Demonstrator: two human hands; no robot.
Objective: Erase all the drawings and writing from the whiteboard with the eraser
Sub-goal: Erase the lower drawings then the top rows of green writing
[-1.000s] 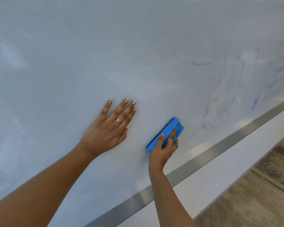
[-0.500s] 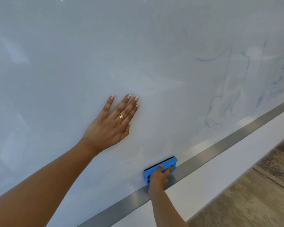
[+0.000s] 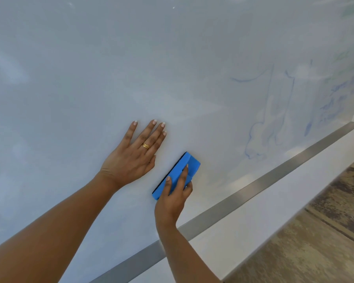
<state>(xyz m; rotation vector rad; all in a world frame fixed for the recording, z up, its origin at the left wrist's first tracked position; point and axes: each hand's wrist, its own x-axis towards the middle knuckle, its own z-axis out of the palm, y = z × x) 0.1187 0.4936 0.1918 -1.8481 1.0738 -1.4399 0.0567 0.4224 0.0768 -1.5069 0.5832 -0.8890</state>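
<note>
The whiteboard [image 3: 90,68] fills nearly everything ahead of me, tilted in my view, and its left and middle stretch is wiped to a pale, cloudy grey-white. My left hand [image 3: 131,158] lies flat against that part with straight fingers spread a little, gripping nothing, palm on the surface. A gold ring [image 3: 146,146] sits on one of its fingers.

Just to the right of that hand and slightly lower is the blue eraser [image 3: 177,173]. It lies slantwise on the board, its dark felt side against the surface. My right hand [image 3: 171,201] grasps it from below, with two fingers laid along its blue back and the others curled round its right edge. I cannot see my thumb.

Further right, well apart from the eraser, faint blue drawings [image 3: 260,135] show on the board: smeared outlines, a curved stroke above them, and denser blue scribbles near the right edge with a trace of green higher up.

Under all this the metal frame strip [image 3: 264,180] runs diagonally along the board's lower edge. Below it comes a white wall [image 3: 243,227], then a worn brownish floor [image 3: 325,231] in the lower right corner.
</note>
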